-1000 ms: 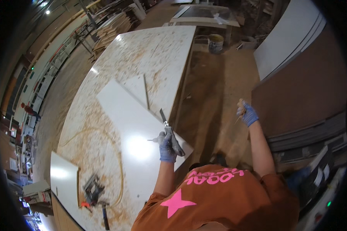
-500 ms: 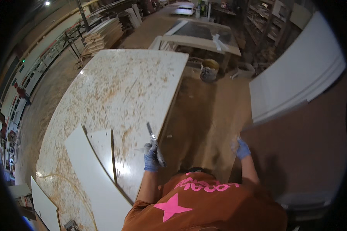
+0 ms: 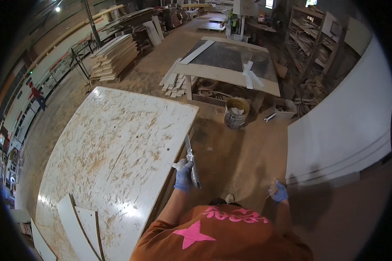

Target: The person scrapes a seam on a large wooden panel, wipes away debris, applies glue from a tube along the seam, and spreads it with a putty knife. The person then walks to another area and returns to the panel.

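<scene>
The left hand [image 3: 184,175] grips a long metal tool [image 3: 191,163] just off the worktable's [image 3: 109,152] right edge; the right hand [image 3: 278,191] is closed on something too small to identify.

View: has swung up and away from the bench [image 3: 109,148], so the far workshop with its bucket [image 3: 236,113] and dark worktable [image 3: 231,61] now shows.
White cut panels [image 3: 80,226]: from mid-picture a second ago to the near left corner.
Left hand [image 3: 184,175]: now off the panels, at the bench's right edge, holding the caulking gun [image 3: 191,163].
Right hand [image 3: 278,191]: lower, near the white board [image 3: 344,130].
</scene>
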Demonstrator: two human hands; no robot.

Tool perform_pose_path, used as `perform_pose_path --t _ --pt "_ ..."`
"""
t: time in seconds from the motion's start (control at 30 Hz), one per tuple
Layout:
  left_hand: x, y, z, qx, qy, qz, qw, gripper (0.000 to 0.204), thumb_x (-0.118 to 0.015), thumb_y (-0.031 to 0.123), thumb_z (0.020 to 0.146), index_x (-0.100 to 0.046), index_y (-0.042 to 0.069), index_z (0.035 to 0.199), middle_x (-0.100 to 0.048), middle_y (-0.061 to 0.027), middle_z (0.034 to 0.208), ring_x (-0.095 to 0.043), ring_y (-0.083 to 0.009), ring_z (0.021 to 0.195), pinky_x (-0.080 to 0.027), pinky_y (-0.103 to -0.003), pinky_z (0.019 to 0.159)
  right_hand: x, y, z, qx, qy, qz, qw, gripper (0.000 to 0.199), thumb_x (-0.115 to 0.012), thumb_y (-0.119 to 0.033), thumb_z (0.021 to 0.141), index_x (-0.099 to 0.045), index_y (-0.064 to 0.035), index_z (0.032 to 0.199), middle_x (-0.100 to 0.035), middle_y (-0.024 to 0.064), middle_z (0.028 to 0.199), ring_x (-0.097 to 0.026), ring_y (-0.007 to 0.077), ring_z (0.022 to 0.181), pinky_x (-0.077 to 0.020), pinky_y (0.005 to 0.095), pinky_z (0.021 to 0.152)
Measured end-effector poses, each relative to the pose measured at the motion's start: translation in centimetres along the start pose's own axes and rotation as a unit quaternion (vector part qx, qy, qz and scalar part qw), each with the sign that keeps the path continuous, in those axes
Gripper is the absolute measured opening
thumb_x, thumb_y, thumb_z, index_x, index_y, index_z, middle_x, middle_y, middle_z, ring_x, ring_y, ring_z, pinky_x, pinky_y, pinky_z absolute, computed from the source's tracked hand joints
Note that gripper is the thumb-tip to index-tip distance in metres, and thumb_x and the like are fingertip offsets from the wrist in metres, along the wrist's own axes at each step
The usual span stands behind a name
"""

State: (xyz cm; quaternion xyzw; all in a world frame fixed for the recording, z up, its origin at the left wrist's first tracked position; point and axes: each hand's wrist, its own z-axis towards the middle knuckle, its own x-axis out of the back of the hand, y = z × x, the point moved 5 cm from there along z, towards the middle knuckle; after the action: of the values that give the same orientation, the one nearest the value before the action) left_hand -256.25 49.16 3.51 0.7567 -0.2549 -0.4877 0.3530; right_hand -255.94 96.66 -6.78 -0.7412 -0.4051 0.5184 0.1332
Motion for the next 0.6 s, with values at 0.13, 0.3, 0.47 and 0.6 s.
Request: perform_pose_path --t 0.13,0.3,0.47,0.6 --pt "-1.9 -2.4 8.3 -0.023 0.068 -0.009 0.997 0.014 -0.061 0.013 0.086 -0.052 0.013 0.097 -0.056 -0.0005 0.087 -0.058 -0.0165 0.081 -0.049 -0.031 0.073 -1.7 -5.9 12.4 -0.053 -0.017 -0.040 0.998 0.014 -0.063 -0.028 0.091 -0.058 -0.0172 0.098 -0.053 -0.0037 0.076 -0.050 0.0121 0.057 -0.0430 0.0278 0.051" --pt "-5.2 -0.3 16.5 -0.045 0.111 -0.016 0.993 0.018 -0.063 0.019 0.086 -0.051 0.013 0.097 -0.055 0.0004 0.083 -0.054 -0.0120 0.073 -0.046 -0.027 0.063 -8.7 -10.8 27.3 -0.106 -0.103 -0.054 0.988 0.017 -0.065 -0.026 0.089 -0.060 -0.0166 0.103 -0.057 -0.0013 0.080 -0.051 0.0128 0.058 -0.0447 0.0283 0.054" --pt "-6.2 1.0 27.7 -0.078 0.146 -0.052 0.985 0.021 -0.066 0.018 0.082 -0.048 0.012 0.093 -0.051 0.0000 0.081 -0.052 -0.0130 0.070 -0.045 -0.028 0.063 -15.8 -13.3 42.2 -0.073 -0.022 -0.113 0.991 0.017 -0.065 -0.024 0.090 -0.061 -0.0149 0.104 -0.057 -0.0007 0.080 -0.052 0.0114 0.061 -0.0435 0.0277 0.054" --pt "-8.0 4.0 36.8 -0.078 0.143 -0.075 0.984 0.022 -0.066 0.018 0.083 -0.050 0.013 0.096 -0.052 0.0002 0.082 -0.054 -0.0130 0.073 -0.046 -0.028 0.064 -22.5 -14.9 50.3 -0.149 -0.091 -0.080 0.981 0.016 -0.065 -0.022 0.090 -0.061 -0.0142 0.103 -0.057 -0.0005 0.080 -0.051 0.0112 0.061 -0.0422 0.0275 0.053"
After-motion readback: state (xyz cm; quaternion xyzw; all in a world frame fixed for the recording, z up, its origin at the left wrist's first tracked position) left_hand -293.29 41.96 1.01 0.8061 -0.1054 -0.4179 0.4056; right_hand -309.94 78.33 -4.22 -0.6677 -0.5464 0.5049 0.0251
